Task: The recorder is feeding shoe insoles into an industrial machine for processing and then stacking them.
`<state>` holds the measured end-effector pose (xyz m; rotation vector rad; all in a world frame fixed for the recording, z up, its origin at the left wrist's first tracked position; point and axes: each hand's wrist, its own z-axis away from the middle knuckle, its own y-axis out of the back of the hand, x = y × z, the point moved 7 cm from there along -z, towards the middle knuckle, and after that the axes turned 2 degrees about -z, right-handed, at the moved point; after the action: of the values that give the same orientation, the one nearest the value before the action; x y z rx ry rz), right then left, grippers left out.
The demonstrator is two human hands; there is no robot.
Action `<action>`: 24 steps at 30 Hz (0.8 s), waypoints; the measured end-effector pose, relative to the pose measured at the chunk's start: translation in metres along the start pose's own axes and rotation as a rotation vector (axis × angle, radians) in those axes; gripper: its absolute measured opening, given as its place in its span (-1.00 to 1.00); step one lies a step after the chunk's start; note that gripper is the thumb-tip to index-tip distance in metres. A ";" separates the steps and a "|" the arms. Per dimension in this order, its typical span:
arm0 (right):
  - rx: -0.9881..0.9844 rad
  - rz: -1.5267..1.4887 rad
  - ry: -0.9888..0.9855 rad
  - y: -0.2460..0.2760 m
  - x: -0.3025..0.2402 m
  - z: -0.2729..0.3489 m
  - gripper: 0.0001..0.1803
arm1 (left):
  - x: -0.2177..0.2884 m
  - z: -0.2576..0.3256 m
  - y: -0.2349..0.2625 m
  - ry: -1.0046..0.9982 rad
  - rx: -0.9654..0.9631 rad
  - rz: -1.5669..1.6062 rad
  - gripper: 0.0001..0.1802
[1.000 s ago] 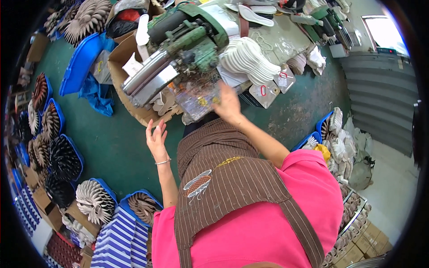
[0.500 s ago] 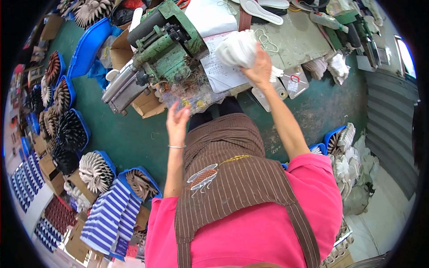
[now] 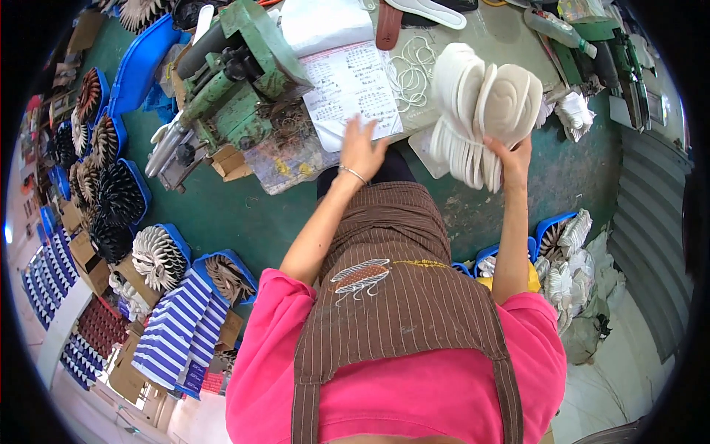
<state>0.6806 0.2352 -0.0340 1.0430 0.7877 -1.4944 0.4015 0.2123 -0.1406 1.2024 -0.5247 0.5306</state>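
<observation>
A bundle of off-white shoe insoles point(image 3: 509, 107) is held up at the right of the workbench, and my right hand point(image 3: 512, 159) grips it by its lower right side. A thin band or string seems to run round the bundle's middle. My left hand point(image 3: 361, 152) holds nothing; its fingers are apart, at the lower edge of a handwritten sheet of paper point(image 3: 353, 89). Whether the fingertips touch the paper, I cannot tell. Beside the sheet lies a loose tangle of white string point(image 3: 412, 74).
A green machine point(image 3: 255, 55) with a metal arm stands at the bench's left. Blue bins point(image 3: 137, 196) of insoles line the floor on the left, near a blue-and-white striped box point(image 3: 174, 325). More bins and white bundles point(image 3: 566, 274) sit at right. A plastic bottle point(image 3: 558, 29) lies farther back.
My right hand has carried the insole bundle to the right, and it now shows its broad faces. My left hand has moved right, from beside the machine to the paper.
</observation>
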 end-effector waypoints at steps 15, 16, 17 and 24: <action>0.382 1.281 0.397 -0.033 0.054 -0.134 0.04 | -0.092 -0.001 -0.002 -0.006 0.078 -0.317 -0.69; 0.411 1.255 0.435 -0.044 0.047 -0.131 0.01 | -0.091 0.001 0.003 0.013 0.124 -0.251 -0.79; 0.441 1.230 0.469 -0.057 0.037 -0.122 -0.03 | -0.090 0.003 0.007 0.024 0.128 -0.251 -0.79; -0.573 0.758 0.558 -0.180 0.071 -0.086 -0.36 | -0.045 0.001 0.050 -0.014 0.266 -0.186 -0.79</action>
<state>0.5189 0.3172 -0.1435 1.1316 0.9736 -0.2938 0.3352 0.2198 -0.1331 1.4932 -0.3562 0.4424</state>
